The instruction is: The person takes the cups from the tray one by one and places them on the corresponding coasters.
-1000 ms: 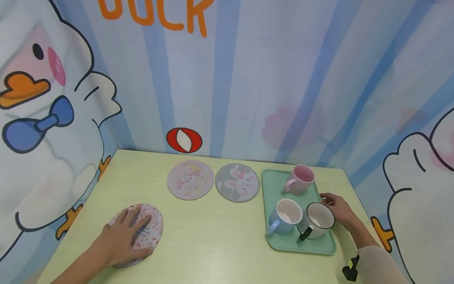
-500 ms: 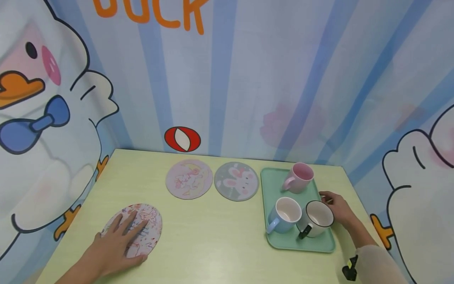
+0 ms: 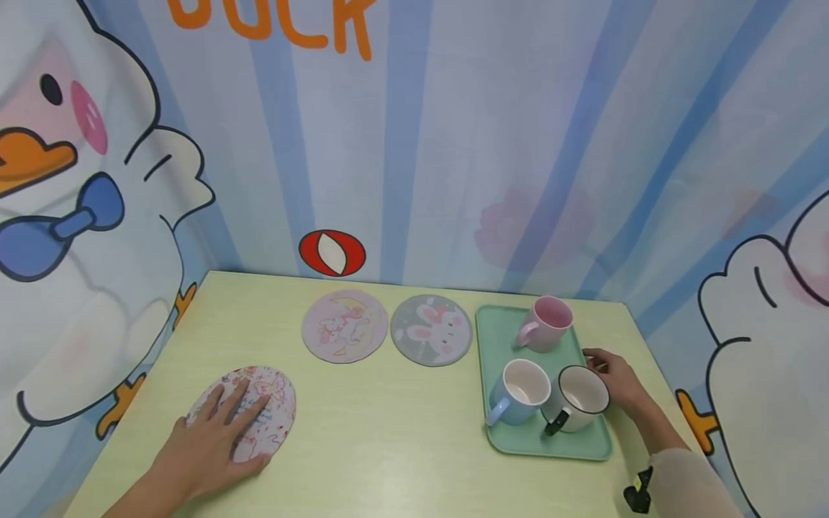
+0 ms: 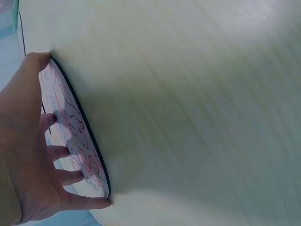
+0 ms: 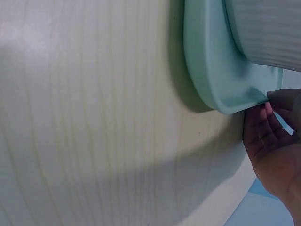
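Wood-grain table, striped backdrop far; your left hand lies fingers-spread on near-left round mat; your right hand pinches green tray at right rim

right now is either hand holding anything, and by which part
The right hand holds the mint-green tray by its right-side rim; the left hand rests spread on a round red-printed mat.

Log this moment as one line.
left hand: spread on round red-patterned mat | right hand: holds green rectangular tray | on tray: pink mug, blue mug, black-rimmed white mug
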{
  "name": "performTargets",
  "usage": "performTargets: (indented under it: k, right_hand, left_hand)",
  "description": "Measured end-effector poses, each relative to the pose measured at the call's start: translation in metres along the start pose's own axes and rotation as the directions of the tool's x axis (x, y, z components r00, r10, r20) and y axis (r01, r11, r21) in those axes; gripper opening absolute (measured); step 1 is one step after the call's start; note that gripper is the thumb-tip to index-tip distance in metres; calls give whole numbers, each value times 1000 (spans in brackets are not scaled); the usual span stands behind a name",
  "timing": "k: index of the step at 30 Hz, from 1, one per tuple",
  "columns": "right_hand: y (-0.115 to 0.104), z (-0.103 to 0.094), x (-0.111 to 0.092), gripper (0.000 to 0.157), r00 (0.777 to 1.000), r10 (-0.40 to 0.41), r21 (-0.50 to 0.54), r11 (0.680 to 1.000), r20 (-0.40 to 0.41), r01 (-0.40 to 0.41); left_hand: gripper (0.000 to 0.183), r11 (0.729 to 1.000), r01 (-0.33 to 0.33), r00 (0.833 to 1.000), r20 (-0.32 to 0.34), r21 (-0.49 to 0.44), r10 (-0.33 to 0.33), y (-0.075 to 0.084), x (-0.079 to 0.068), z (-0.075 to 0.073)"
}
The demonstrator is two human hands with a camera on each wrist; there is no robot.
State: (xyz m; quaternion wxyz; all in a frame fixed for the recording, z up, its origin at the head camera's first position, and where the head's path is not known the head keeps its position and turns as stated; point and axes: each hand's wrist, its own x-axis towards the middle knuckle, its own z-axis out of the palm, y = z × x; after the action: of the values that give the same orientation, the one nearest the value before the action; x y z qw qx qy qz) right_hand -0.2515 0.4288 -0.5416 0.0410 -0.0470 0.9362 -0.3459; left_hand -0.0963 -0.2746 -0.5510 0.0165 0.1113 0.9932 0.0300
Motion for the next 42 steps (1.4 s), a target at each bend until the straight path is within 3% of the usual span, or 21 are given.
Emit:
performTargets:
  k: [13,42]
  right_hand:
    - [1,0,1,42,1000,9,-2,1000,-13,-9]
    - [-2,1,-2,42,999,31,5,1000,-19,-30]
  left_hand:
    - [97,1000,12,999,-31,-2,-12,-6,14,1]
    - [98,998,47,999,-11,-29,-47,-32,54,2]
